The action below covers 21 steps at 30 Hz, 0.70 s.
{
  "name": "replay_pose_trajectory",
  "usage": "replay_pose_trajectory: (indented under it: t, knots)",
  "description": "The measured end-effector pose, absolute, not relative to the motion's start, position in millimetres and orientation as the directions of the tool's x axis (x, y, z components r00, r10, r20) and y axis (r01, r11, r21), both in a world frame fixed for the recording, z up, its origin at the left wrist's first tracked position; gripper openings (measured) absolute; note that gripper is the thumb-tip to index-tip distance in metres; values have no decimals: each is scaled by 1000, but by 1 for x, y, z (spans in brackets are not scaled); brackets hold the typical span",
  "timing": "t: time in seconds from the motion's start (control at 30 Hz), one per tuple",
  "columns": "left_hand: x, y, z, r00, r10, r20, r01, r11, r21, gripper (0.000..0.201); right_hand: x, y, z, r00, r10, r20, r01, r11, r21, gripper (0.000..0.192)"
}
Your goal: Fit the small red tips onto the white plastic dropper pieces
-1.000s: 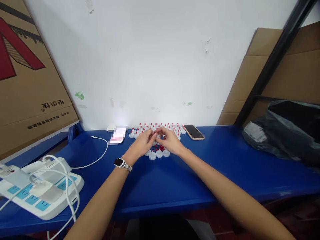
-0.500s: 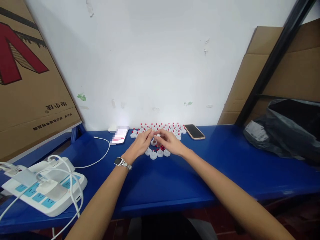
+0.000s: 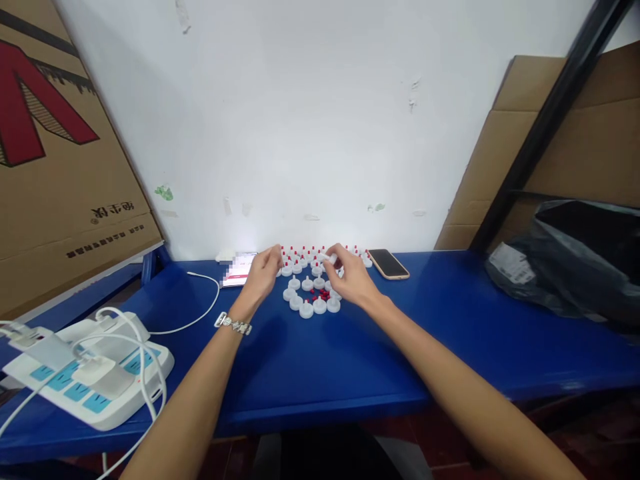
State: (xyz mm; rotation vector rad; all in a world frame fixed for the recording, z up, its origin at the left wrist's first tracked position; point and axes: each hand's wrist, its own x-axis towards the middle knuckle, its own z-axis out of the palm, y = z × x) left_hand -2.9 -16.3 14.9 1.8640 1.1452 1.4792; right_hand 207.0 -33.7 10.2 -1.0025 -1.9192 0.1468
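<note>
White caps (image 3: 306, 309), several rows with red tips, sitting on blue bench (image 3: 320, 360) near wall; exact count unclear, front row showing three. Hands now parting: half second ago both were meeting over cluster centre. Left hand (image 3: 263, 277) moving out to cluster's left edge, fingers (image 3: 277, 253) pinching narrow, content too small to tell. Right hand (image 3: 350, 277) lifting at right side, fingers (image 3: 334, 254) holding one white cap (image 3: 330, 258). Two phones: one (image 3: 237, 270) left, one (image 3: 388, 264) right. One power strip (image 3: 85, 370).

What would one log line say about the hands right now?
left hand: at white caps | right hand: pinching one cap | surface: blue table
</note>
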Motion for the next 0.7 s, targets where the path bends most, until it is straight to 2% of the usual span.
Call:
replay_pose_trajectory:
  t: [0.07,0.17,0.3,0.4,0.57,0.7]
  knots:
    - [-6,-17,13,244,818,521,419,-574,704,40,210,-26,6,-165,758,631,548,603,-580,12]
    - [-2,-19,5,488,768,414,556,-639,531,28,209,-19,-1,-165,774,611,463,608,-645,11]
    - [1,-19,-5,547,764,343,642,-645,414,24,203,-16,-7,-167,766,620,395,628,-670,11]
    - [1,-19,-2,494,779,387,651,-626,429,27,201,-17,-9,-175,776,606,396,619,-678,12]
    - [9,-25,9,394,796,460,531,-606,592,30,191,-22,-11,-211,788,579,392,610,-688,9]
    - [12,-28,11,383,757,529,470,-653,595,25,184,-28,-9,-161,821,548,284,571,-770,13]
